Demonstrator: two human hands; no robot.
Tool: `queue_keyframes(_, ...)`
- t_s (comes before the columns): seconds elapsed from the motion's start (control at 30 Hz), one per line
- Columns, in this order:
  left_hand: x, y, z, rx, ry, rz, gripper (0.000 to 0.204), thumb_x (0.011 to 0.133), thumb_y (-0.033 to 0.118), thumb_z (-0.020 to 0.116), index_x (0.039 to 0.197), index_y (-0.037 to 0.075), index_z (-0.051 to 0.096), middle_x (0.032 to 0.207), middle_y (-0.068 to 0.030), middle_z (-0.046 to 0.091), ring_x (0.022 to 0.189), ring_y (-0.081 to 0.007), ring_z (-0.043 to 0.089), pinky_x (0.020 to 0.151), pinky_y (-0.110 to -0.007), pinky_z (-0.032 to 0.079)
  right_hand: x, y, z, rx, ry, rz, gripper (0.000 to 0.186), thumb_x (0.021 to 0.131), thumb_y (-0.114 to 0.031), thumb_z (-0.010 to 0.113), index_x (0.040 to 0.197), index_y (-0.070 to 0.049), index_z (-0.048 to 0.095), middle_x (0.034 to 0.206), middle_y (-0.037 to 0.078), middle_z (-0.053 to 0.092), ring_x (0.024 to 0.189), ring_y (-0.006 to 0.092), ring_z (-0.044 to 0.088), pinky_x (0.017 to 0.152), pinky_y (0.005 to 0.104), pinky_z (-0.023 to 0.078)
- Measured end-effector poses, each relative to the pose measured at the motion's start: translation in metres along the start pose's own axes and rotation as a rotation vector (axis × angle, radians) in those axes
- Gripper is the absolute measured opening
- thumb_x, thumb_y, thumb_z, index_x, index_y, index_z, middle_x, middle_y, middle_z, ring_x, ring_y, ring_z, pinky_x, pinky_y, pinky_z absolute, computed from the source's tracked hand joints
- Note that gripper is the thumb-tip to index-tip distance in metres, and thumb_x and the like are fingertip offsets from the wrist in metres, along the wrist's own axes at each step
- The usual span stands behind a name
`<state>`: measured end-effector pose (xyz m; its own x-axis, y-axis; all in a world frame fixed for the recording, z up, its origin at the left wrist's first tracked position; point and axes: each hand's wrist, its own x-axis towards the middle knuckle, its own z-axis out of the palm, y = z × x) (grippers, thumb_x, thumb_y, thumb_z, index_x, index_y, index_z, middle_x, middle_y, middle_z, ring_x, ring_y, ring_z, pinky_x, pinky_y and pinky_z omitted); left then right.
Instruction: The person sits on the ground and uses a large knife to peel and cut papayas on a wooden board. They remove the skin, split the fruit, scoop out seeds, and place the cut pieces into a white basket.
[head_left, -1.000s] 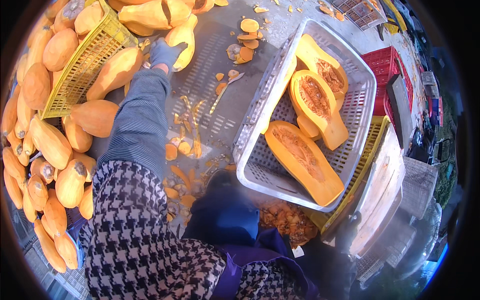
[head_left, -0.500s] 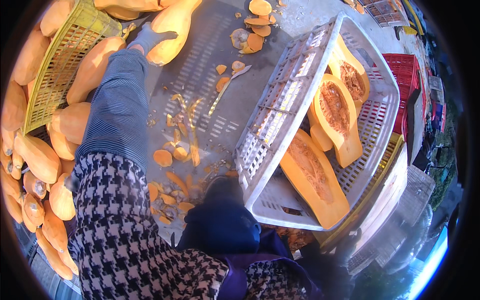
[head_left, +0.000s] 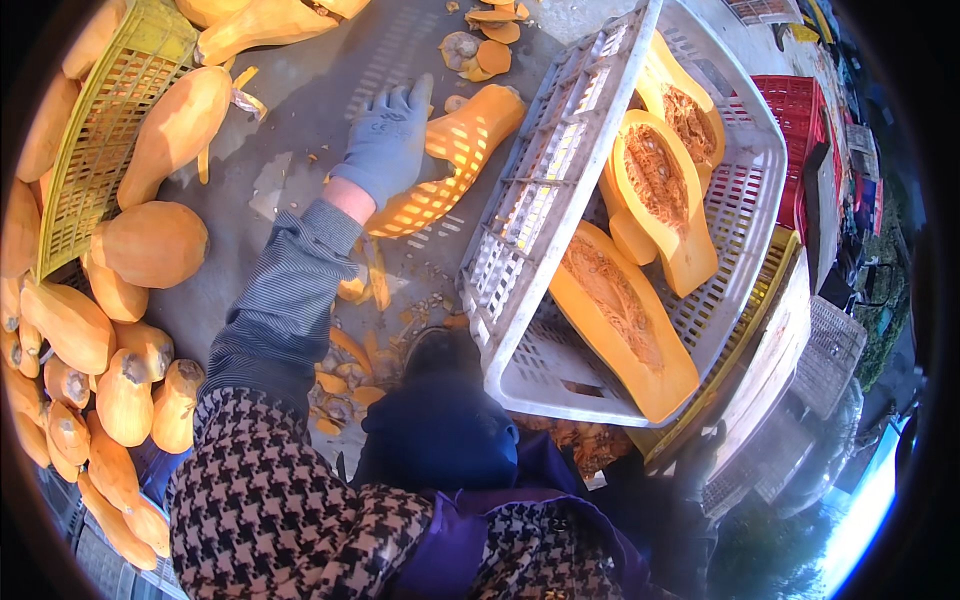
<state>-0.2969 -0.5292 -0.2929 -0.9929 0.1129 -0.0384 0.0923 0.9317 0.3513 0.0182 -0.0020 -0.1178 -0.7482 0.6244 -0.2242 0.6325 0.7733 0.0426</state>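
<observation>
My left hand [head_left: 385,140], in a pale grey glove, grips a long peeled orange squash [head_left: 475,130] just left of a tilted white plastic crate [head_left: 530,200]. Dappled light falls on the squash. The crate holds several halved squashes [head_left: 625,310], cut faces up, showing stringy, seedy middles. A yellow crate [head_left: 120,110] of peeled squashes stands at the left, with more whole ones [head_left: 150,240] piled beside and below it. I cannot make out my right hand.
Peel and cut slices [head_left: 495,55] litter the grey ground [head_left: 265,180]. A red crate [head_left: 795,120], a yellow crate [head_left: 750,330], a pale board [head_left: 760,350] and grey crates [head_left: 835,340] stand at the right. Squash scraps [head_left: 580,440] lie below the white crate.
My left hand has brought the squash from the upper left toward the middle, beside the white crate. The white crate has shifted and now shows more of its outer side.
</observation>
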Motion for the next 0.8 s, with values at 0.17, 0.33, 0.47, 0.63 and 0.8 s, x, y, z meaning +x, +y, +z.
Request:
queue_keyframes(0.17,0.061,0.057,0.035,-0.013,-0.870,-0.006,0.096,0.065,0.049,0.078,0.139,0.003,0.036,0.131,-0.0202,0.050,0.122,-0.0299,0.050,0.102,-0.040,0.039,0.000,0.000,0.000,0.074,0.002,0.007,0.055,0.093,-0.013,0.048,0.143,-0.003,0.026,0.130,0.031,0.048,0.115,0.0434,0.054,0.092,0.0430,0.048)
queue_keyframes(0.33,0.067,0.048,0.056,-0.192,-0.902,-0.064,0.086,0.066,0.038,0.081,0.135,0.005,0.042,0.124,-0.0148,0.056,0.116,-0.0257,0.053,0.101,-0.038,0.041,-0.001,-0.004,0.001,0.088,0.036,-0.048,0.054,0.092,-0.013,0.049,0.141,0.000,0.029,0.124,0.033,0.052,0.111,0.0449,0.056,0.090,0.0442,0.048)
queue_keyframes(0.47,0.051,0.013,0.057,-0.590,-0.765,-0.264,0.078,0.067,0.029,0.083,0.132,0.006,0.047,0.119,-0.0105,0.060,0.112,-0.0223,0.056,0.099,-0.036,0.042,-0.001,-0.005,0.003,-0.013,0.119,-0.179,0.055,0.091,-0.012,0.050,0.140,0.001,0.029,0.123,0.034,0.052,0.108,0.0470,0.057,0.090,0.0460,0.047)
queue_keyframes(0.63,-0.061,-0.035,0.046,-1.053,-0.384,-0.370,0.062,0.072,0.022,0.081,0.123,0.002,0.053,0.105,-0.0096,0.066,0.093,-0.0207,0.064,0.079,-0.032,0.054,0.002,0.001,0.005,0.037,0.123,-0.226,0.053,0.092,-0.014,0.049,0.139,0.001,0.029,0.123,0.032,0.053,0.108,0.0454,0.057,0.090,0.0443,0.048)
queue_keyframes(0.8,-0.201,-0.097,0.046,-1.660,-0.001,-0.759,0.053,0.079,0.009,0.073,0.126,0.003,0.050,0.116,-0.0081,0.060,0.105,-0.0229,0.059,0.092,-0.035,0.049,0.006,0.005,0.009,0.065,0.139,-0.206,0.051,0.094,-0.023,0.048,0.139,-0.003,0.032,0.123,0.028,0.056,0.106,0.0414,0.060,0.087,0.0434,0.050)
